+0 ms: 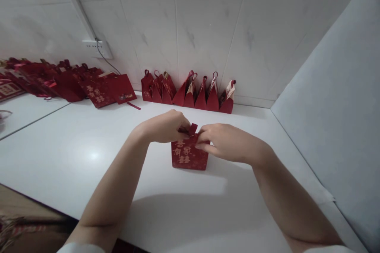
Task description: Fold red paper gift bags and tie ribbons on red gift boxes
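A small red gift box (190,156) with gold Chinese characters stands upright on the white table in front of me. My left hand (170,126) pinches its top left edge, close to a dark red ribbon (193,128) that sticks up from the top. On the other side, my right hand (218,140) grips the box's upper right edge, with thumb and fingers bent round it. The fingertips of both hands nearly meet at the ribbon. How the ribbon passes through the top is partly hidden by my fingers.
Along the tiled wall stands a row of folded red boxes (200,96) with ribbon loops. Flat red box blanks (99,88) lie heaped to the left, and a loose ribbon strip (133,105) is near them. A power socket (97,49) and a pale side panel (332,98) border the white table (74,154).
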Available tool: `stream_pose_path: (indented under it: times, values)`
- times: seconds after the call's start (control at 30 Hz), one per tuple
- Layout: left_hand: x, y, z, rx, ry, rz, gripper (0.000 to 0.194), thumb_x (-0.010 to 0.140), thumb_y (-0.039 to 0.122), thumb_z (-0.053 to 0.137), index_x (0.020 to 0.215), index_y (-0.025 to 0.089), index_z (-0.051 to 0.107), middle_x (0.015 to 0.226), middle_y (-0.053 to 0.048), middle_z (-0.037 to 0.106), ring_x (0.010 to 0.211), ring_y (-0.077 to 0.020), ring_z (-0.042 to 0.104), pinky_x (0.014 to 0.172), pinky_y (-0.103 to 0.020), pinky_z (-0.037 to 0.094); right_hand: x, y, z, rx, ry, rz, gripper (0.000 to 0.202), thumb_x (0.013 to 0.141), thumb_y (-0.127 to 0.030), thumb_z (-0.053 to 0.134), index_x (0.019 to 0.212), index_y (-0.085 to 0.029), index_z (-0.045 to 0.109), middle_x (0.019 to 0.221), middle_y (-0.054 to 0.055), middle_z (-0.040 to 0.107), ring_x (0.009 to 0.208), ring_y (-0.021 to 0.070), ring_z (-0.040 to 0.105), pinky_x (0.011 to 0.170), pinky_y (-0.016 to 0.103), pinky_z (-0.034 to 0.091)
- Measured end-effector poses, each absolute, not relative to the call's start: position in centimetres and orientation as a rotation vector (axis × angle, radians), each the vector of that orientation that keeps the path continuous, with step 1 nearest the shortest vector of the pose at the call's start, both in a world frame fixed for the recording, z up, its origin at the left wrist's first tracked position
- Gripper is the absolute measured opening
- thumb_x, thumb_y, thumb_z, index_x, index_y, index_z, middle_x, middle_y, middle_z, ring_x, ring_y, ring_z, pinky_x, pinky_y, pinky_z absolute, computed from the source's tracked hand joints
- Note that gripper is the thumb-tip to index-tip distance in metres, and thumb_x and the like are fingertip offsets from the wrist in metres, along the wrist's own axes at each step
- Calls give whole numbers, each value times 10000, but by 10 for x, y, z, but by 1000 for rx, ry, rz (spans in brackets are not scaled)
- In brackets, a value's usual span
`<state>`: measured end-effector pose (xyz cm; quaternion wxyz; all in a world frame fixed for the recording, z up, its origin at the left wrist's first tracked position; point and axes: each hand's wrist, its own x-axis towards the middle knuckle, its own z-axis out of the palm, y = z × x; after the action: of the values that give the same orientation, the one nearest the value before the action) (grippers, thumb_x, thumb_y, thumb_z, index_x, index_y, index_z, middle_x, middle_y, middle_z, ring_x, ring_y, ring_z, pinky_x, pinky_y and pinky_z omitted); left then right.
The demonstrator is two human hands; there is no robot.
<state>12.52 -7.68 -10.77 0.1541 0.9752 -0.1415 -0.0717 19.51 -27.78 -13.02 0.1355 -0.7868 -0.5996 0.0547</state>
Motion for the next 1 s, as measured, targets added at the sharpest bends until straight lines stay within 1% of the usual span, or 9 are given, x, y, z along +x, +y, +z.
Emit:
stream_pose_path:
  times: [0.1,0.17,0.3,0.43,0.53,0.67,0.83,0.93,1.0]
  values:
    - [125,-77,-108,2802,-401,-200,246,802,305,559,603,162,588,503,27,493,494,-89,346,507,-254,256,196,-276,-129,-2297,-1700,196,242,934,-287,498,764,-191,640,811,28,645,694,156,585,587,279,380]
    - [125,-79,-108,2853,-364,-161,274,801,323,570,578,164,577,485,24,484,484,-93,346,496,-261,248,195,-276,-128,-2305,-1634,139,200,933,-300,500,789,-194,589,804,19,639,676,151,566,572,276,368]
    - [123,-83,-106,2916,-395,-169,273,815,279,539,567,168,572,494,17,492,469,-93,354,495,-267,256,195,-275,-126,-2305,-1533,68,101,928,-301,517,886,-210,530,870,9,654,689,150,568,569,267,358]
    - [121,-86,-103,2963,-417,-215,262,808,254,536,561,169,560,482,14,473,462,-97,341,486,-273,243,195,-272,-127,-2345,-1578,101,174,937,-279,490,783,-205,523,819,7,643,660,146,551,546,263,338]
    - [121,-88,-101,2954,-471,-213,198,784,220,541,600,177,602,506,14,502,464,-96,337,485,-272,239,195,-270,-128,-2337,-1623,125,199,933,-267,482,755,-199,540,799,12,643,658,145,555,545,265,335]
    - [122,-89,-101,2956,-505,-226,197,770,185,531,591,175,612,496,13,504,459,-95,334,477,-272,230,196,-270,-131,-2279,-1668,144,193,931,-265,478,785,-197,585,815,18,665,687,152,578,570,269,352]
    - [123,-86,-102,2937,-462,-300,205,799,219,528,654,183,669,519,9,553,488,-105,384,499,-268,255,200,-271,-134,-2246,-1686,213,219,942,-308,465,858,-205,640,847,29,686,743,173,608,614,278,376]
    - [123,-85,-103,2933,-439,-322,191,802,210,526,722,196,699,567,13,596,515,-106,421,515,-265,271,202,-271,-133,-2239,-1674,271,265,955,-295,425,846,-202,648,838,34,688,747,174,612,631,282,383]
    - [122,-85,-103,2942,-431,-311,186,797,206,529,696,192,684,560,16,587,508,-103,412,507,-265,264,203,-270,-133,-2243,-1656,293,272,951,-300,426,841,-202,654,830,36,689,741,176,609,631,285,384]
